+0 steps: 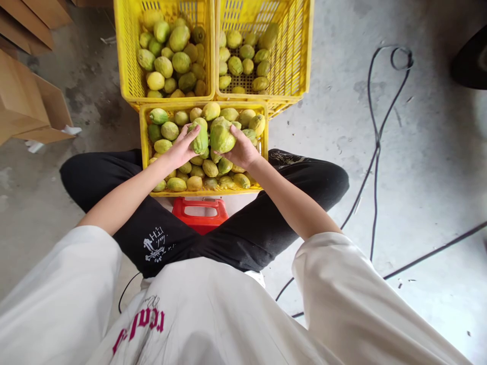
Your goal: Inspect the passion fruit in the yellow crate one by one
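My left hand (183,147) is closed around a green lemon (200,141), thumb on top, above the front yellow crate (143,147). Close to its right, my right hand (243,148) grips a bumpy yellow-green lemon (222,137) from the side. More fruit shows just behind both held lemons; I cannot tell whether it is held too. Several yellow and green lemons (210,168) fill the front crate below my hands. The undersides of both held lemons and some of my fingers are hidden.
Behind stand a left yellow crate (118,50) and a right yellow crate (306,50), both holding lemons. A red plastic stool (201,221) shows between my legs. Open cardboard boxes (23,96) lie at left. A black cable (376,144) loops across the concrete floor at right.
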Demonstrator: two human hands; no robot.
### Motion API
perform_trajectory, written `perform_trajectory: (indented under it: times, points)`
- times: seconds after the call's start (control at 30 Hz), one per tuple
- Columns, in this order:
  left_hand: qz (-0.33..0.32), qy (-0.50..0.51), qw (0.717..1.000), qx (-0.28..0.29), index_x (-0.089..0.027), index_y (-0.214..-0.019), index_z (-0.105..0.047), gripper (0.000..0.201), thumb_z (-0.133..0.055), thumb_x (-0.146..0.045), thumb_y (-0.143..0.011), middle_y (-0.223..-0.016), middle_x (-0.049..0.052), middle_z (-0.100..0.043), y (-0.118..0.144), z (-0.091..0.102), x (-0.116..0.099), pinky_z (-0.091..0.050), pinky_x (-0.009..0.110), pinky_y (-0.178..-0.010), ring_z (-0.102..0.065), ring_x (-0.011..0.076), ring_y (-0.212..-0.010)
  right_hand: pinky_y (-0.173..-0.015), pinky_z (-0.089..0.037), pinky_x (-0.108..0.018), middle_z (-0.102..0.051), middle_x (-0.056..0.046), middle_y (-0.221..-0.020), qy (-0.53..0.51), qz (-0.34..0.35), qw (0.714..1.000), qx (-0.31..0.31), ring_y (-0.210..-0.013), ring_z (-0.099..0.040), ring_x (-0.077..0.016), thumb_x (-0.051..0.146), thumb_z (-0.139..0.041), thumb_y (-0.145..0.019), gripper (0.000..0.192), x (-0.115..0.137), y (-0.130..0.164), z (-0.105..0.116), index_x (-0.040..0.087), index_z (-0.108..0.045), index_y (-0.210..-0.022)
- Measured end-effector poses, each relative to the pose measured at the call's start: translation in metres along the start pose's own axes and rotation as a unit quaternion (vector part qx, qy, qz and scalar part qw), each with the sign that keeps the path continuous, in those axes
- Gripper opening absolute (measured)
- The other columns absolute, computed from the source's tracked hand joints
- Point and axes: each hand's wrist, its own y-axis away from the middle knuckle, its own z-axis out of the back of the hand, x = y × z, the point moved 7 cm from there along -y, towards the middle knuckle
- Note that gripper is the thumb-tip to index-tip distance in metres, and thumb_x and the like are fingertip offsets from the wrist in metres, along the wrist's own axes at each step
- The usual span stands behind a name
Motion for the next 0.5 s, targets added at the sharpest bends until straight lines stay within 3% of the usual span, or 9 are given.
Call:
perform_trajectory:
  times: [0.1,0.3,0.5]
  points:
    - [0.002,-0.011,1.0,-0.005,-0.033,-0.136,-0.061,0.024,-0.082,-0.03,-0.124,-0.141,0.006,-0.089,0.0017,0.0003,0.0004,-0.079,0.061,-0.124,-0.088,0.038,-0.156,-0.138,-0.068,-0.069,-0.096,-0.006,-0.13,0.005,0.008,1.0,-0.003,-0.169,-0.07,-0.044,0.065,-0.096,-0.11,0.041,-0.0007,0.0002,0.0003,0.037,-0.072,-0.129]
    - [0.017,-0.021,1.0,0.003,-0.035,-0.144,-0.067,0.036,-0.091,-0.038,-0.118,-0.137,0.007,-0.091,0.0017,0.001,0.006,-0.076,0.063,-0.126,-0.093,0.0407,-0.146,-0.14,-0.066,-0.066,-0.095,-0.003,-0.124,0.011,0.01,1.0,-0.013,-0.164,-0.074,-0.0403,0.063,-0.092,-0.113,0.036,0.0001,-0.0023,0.0077,0.037,-0.072,-0.131]
    - [0.005,-0.031,0.999,0.01,-0.028,-0.131,-0.069,0.014,-0.067,-0.041,-0.127,-0.132,0.012,-0.094,0.0053,-0.006,-0.0014,-0.075,0.058,-0.126,-0.09,0.0397,-0.15,-0.139,-0.066,-0.073,-0.094,-0.004,-0.122,0.015,0.0,1.0,-0.007,-0.159,-0.078,-0.0422,0.067,-0.091,-0.109,0.041,-0.0019,-0.006,0.0088,0.037,-0.073,-0.131]
